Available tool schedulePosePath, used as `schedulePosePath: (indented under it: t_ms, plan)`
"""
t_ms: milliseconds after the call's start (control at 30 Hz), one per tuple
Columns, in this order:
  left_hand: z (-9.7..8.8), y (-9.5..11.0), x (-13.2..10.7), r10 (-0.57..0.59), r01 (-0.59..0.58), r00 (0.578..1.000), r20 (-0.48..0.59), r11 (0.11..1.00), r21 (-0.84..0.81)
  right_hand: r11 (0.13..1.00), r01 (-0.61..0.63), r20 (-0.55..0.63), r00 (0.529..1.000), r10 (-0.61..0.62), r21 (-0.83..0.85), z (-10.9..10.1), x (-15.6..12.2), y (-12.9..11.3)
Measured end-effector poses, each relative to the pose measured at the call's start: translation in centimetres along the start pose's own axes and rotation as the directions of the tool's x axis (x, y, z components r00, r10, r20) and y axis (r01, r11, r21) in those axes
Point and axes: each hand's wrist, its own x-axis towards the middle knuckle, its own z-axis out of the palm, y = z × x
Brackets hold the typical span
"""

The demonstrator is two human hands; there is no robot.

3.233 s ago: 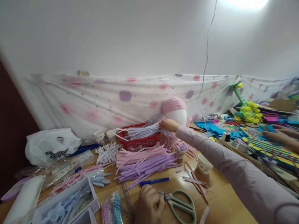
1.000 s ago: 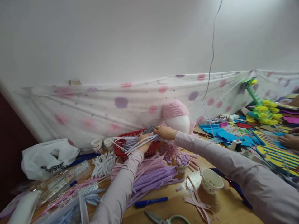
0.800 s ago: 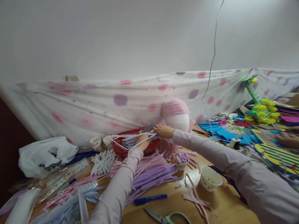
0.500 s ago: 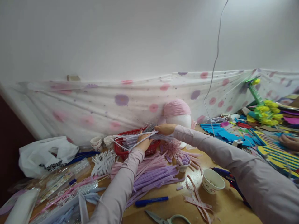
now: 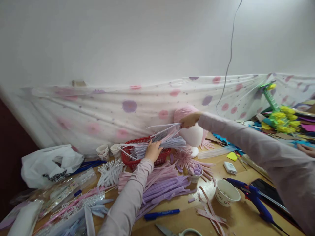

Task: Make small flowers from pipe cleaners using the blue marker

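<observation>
My left hand rests on a bundle of pale lilac pipe cleaners lying across a red basket, fingers curled over them. My right hand is raised above the basket and pinches a few pale pipe cleaners that stretch out to the left. Just behind it stands a white foam head with a pink wrapped top.
A pile of pink and purple pipe cleaners, a blue pen, scissors, paper cups, a blue glue gun, a white plastic bag and packets of beads lie on the wooden table. Another person's hand is at the right edge.
My left hand came up from the scissors to the basket. My right hand has lifted up and to the right, drawing a few pipe cleaners out of the bundle.
</observation>
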Motion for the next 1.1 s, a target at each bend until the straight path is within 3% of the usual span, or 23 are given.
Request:
schedulePosePath:
  t_ms: [67,167,233,300,367,467,567,700,800,900,1000,1100]
  plan:
    - [0.1,0.0,0.0,0.006,-0.006,1.000,-0.011,1.000,0.004,0.990,-0.138,0.164,0.976,0.141,-0.030,-3.8,-1.7,1.6]
    - [-0.2,0.2,0.0,0.019,-0.019,1.000,-0.017,1.000,0.011,0.960,-0.274,0.274,0.921,0.278,-0.052,-8.7,-5.3,2.7]
    - [-0.8,0.6,-0.3,0.036,-0.036,0.999,-0.014,0.999,0.015,0.958,-0.287,0.300,0.913,0.276,-0.005,-10.5,-8.0,2.1]
    - [-1.7,1.2,-1.1,0.068,-0.068,0.998,-0.004,0.998,0.016,0.963,-0.244,0.315,0.928,0.198,0.113,-10.5,-10.2,0.4]
    - [-2.9,1.8,-2.6,0.112,-0.113,0.993,0.021,0.994,0.009,0.953,-0.150,0.303,0.951,0.066,0.264,-8.8,-11.8,-2.1]
    - [-4.6,2.4,-6.3,0.157,-0.156,0.983,0.096,0.988,-0.014,0.932,-0.084,0.281,0.960,-0.020,0.353,-3.9,-13.0,-6.4]
    - [-6.0,2.2,-11.1,0.166,-0.164,0.958,0.236,0.986,-0.026,0.908,-0.015,0.333,0.933,-0.139,0.420,2.4,-13.8,-10.2]
    - [-7.0,1.8,-18.0,0.090,-0.110,0.909,0.406,0.994,0.026,0.882,0.132,0.387,0.862,-0.328,0.453,10.3,-15.4,-13.7]
    - [-6.4,2.4,-21.8,0.064,-0.105,0.900,0.431,0.992,0.074,0.893,0.177,0.385,0.855,-0.348,0.414,14.9,-16.4,-14.6]
    - [-4.5,3.7,-23.2,0.012,-0.071,0.920,0.392,0.988,0.138,0.912,0.160,0.376,0.874,-0.309,0.377,18.0,-16.9,-14.3]
    - [-2.6,5.0,-23.0,-0.024,-0.046,0.933,0.360,0.982,0.185,0.915,0.172,0.305,0.907,-0.291,0.364,19.6,-17.1,-13.4]
    - [-2.0,5.9,-22.5,0.003,-0.066,0.948,0.318,0.980,0.188,0.915,0.192,0.160,0.952,-0.262,0.354,20.0,-17.4,-12.6]
